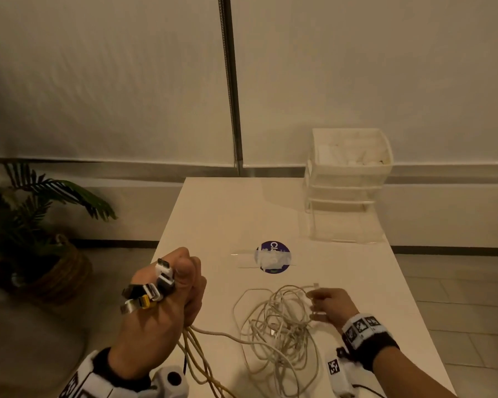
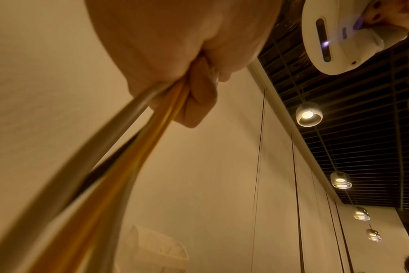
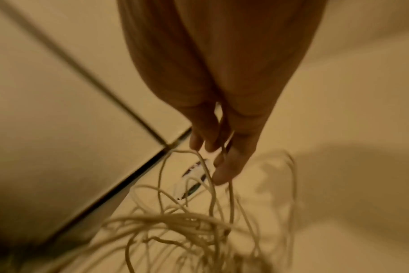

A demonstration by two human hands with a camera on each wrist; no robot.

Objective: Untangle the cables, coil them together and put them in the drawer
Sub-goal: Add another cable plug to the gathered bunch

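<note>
My left hand (image 1: 167, 297) is raised over the table's near left edge and grips a bundle of cables in its fist. Several USB plugs (image 1: 153, 288), white, black and yellow, stick out above the thumb. In the left wrist view the fist (image 2: 194, 92) closes round grey and yellow cables (image 2: 105, 175) that run downward. A loose tangle of white cables (image 1: 276, 328) lies on the table. My right hand (image 1: 325, 305) is at its right edge and pinches some strands. In the right wrist view a strand runs between the fingers (image 3: 231, 160) above the tangle (image 3: 175, 221).
A white plastic drawer unit (image 1: 345, 182) stands at the table's back right. A round purple sticker (image 1: 273, 257) lies mid-table on the white table (image 1: 213, 219). A potted plant (image 1: 35, 225) stands on the floor at the left. A white curtain wall is behind.
</note>
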